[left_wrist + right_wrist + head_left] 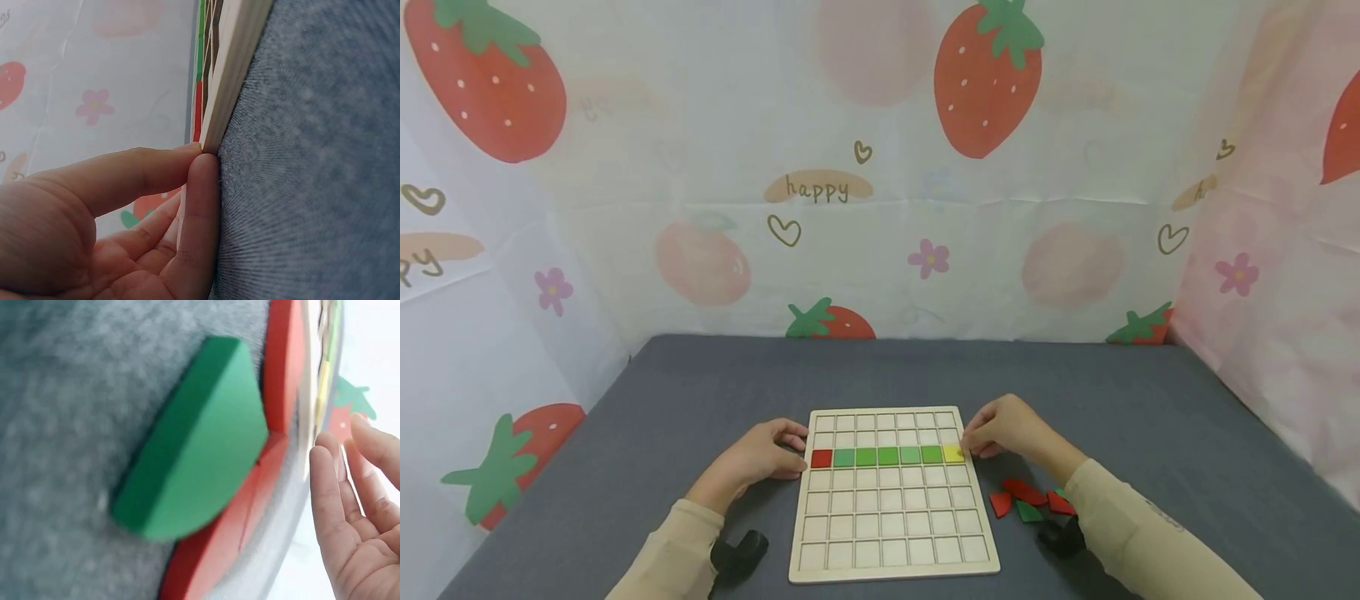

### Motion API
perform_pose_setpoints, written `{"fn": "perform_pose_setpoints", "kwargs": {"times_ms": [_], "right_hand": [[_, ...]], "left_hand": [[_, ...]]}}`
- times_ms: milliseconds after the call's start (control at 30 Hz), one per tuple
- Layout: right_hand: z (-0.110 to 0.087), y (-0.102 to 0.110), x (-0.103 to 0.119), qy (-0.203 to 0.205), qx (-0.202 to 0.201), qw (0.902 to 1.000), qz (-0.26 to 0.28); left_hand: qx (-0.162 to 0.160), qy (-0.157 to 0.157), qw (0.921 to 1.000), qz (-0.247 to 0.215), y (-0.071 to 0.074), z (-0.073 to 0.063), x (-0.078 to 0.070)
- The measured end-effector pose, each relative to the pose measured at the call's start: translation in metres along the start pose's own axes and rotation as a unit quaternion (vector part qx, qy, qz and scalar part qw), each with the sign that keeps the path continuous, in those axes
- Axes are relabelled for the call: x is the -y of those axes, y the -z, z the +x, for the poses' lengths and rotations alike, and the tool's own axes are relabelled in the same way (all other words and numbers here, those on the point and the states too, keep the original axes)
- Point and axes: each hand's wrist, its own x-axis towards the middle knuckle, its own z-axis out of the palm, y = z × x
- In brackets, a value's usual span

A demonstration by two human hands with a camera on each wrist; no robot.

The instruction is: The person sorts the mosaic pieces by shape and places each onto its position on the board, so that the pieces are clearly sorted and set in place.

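A pale wooden grid board (896, 575) lies on the table in front of me. Along its third row from the back run a red tile (822, 458), several green tiles (887, 456) and a yellow tile (953, 453) at the right end. My left hand (765, 454) is at the board's left edge, thumb and a finger pinching that edge in the left wrist view. Beside the yellow tile is my right hand (1004, 427), fingertips at the board's right edge. The right wrist view shows its thumb and fingers apart, with nothing visible between them.
Loose red pieces (1024, 492) and green pieces (1028, 512) lie right of the board, near the right forearm; a green piece (200, 444) looms large in the right wrist view. A dark grey cloth (715, 375) covers the table. Strawberry-print curtains (880, 275) stand behind and at both sides.
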Motion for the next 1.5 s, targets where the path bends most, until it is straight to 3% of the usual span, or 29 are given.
{"fn": "perform_pose_setpoints", "kwargs": {"times_ms": [300,600,900,1067,1500], "right_hand": [[-0.012,0.015,-0.012,0.001,0.005,1.0,-0.005],[-0.023,0.018,-0.02,-0.012,0.005,0.9998,-0.015],[-0.033,0.021,-0.022,0.0,0.064,0.9977,-0.023],[-0.037,0.023,-0.022,0.028,0.102,0.9942,-0.019],[-0.038,0.023,-0.025,0.046,0.147,0.988,-0.011]], "left_hand": [[0.001,0.002,1.0,0.001,0.001,-0.001,-0.002],[-0.001,0.003,1.0,-0.002,0.001,-0.004,-0.002],[-0.004,0.006,1.0,-0.002,0.001,-0.001,-0.001],[-0.003,0.007,1.0,-0.002,0.0,-0.001,-0.002],[-0.007,0.009,0.9999,0.002,-0.002,0.001,-0.001]]}}
